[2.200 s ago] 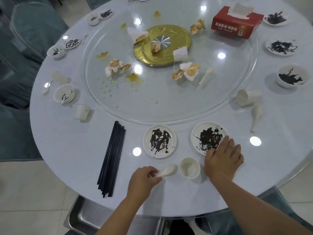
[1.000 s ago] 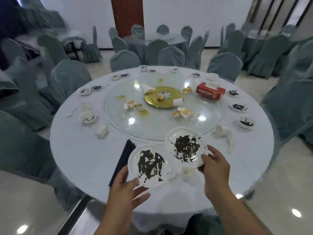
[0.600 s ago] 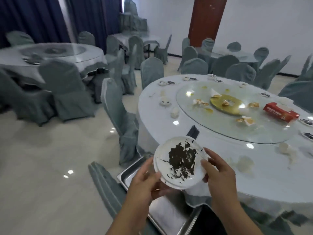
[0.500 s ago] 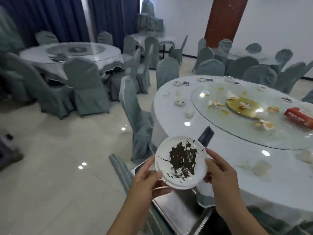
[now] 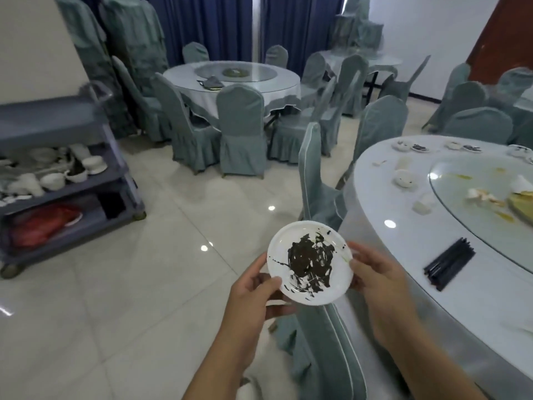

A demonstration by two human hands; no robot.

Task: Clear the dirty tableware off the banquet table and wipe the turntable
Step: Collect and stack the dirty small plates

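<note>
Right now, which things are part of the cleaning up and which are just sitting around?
Part of the job:
dirty plate, held by left hand and right hand
black chopsticks
glass turntable
cart of dishes

Just around:
covered chairs
far table

Two bare forearms and hands [image 5: 314,287], no sleeves, gloves, rings or watch

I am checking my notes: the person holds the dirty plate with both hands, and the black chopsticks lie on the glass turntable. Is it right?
Not quite. In the head view both hands, left hand and right hand, do hold the dirty plate, but the black chopsticks lie on the tablecloth beside the glass turntable.
</note>
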